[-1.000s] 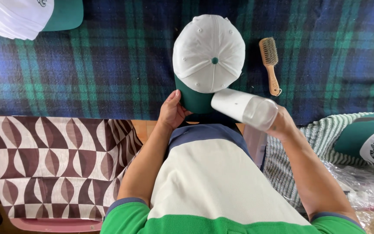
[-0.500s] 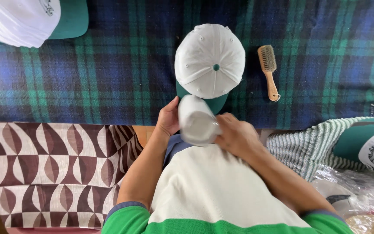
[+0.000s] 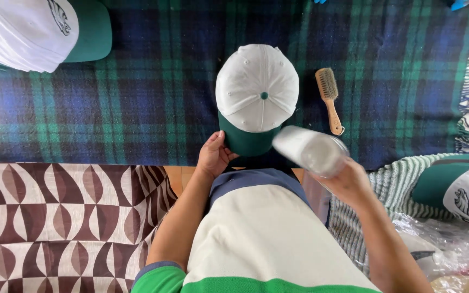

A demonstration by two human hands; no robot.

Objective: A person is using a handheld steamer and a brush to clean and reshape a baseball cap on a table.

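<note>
Swung out from the chest, the white bottle (image 3: 311,152) now sits gripped in the right hand (image 3: 346,182), blurred, just right of the cap's green brim. Left hand (image 3: 214,156) pinches that brim, the white cap (image 3: 257,89) resting on plaid blanket (image 3: 137,97), wooden brush (image 3: 329,97) beyond the bottle.

— What is the person wearing?
— A short-sleeved top in blocks of colour: navy at the chest, a broad cream panel below it, then bright green across the shoulders and sleeves.
— Any trim on the sleeves?
— A navy cuff edges the green left sleeve. Both forearms are bare; no rings or watch show.
</note>
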